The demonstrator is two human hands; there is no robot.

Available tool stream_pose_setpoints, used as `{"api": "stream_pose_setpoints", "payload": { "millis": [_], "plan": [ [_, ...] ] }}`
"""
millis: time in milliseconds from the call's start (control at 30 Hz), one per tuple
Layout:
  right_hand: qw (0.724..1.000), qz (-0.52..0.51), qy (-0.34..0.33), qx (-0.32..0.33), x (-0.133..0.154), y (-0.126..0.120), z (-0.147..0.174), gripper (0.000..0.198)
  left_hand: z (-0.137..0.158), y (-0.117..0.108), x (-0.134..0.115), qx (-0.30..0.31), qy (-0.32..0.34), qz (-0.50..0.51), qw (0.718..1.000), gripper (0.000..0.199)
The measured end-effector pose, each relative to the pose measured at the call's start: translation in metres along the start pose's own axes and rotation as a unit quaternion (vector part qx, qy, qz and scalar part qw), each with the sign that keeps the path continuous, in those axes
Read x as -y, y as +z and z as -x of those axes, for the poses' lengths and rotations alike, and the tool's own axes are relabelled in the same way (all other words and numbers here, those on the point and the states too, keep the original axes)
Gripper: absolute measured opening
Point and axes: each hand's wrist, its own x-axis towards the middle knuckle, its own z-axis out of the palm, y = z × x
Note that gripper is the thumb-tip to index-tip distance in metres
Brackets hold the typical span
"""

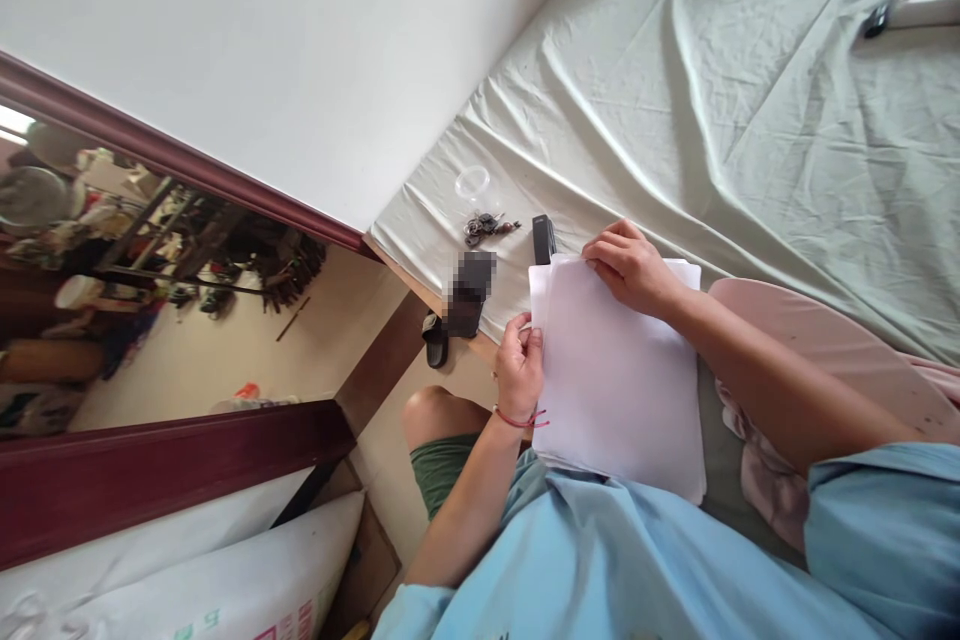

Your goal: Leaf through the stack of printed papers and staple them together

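A stack of white paper sheets (615,375) lies in front of me, its sheets slightly fanned at the upper edge. My left hand (521,360), with a red string bracelet at the wrist, grips the stack's left edge with curled fingers. At the top edge, my right hand (630,265) pinches the paper between thumb and fingers. Just beyond the top left corner is a black stapler (541,238), partly covered by the sheets. A bunch of keys (487,226) rests further left, near a clear round plastic container (472,183).
A dark phone-like object (466,295), partly blurred out, sits at the edge of the pale green sheet (750,120). A slipper (435,340) is on the floor. White sacks (225,570) stand lower left. A pink board (810,345) lies right; a white wall (262,50) rises left.
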Motion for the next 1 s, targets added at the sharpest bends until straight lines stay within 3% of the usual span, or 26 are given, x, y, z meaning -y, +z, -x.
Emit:
{"api": "stream_pose_setpoints", "payload": {
  "millis": [167,300,700,1000],
  "plan": [
    [0.998,-0.046,-0.042,-0.01,0.004,-0.003,-0.002,0.023,-0.013,0.006,-0.003,0.01,-0.039,0.089,0.995,0.035],
    [0.997,-0.079,-0.025,-0.001,0.003,-0.002,0.0,0.021,-0.016,0.01,-0.011,0.012,-0.07,0.138,0.988,0.035],
    [0.994,-0.095,0.034,-0.033,-0.004,0.003,0.004,0.018,-0.004,0.001,-0.021,0.085,-0.015,0.098,0.991,0.041],
    [0.994,-0.094,0.054,-0.033,-0.004,0.001,0.005,0.017,-0.005,-0.001,-0.026,0.084,-0.028,0.043,0.995,0.037]
  ]
}}
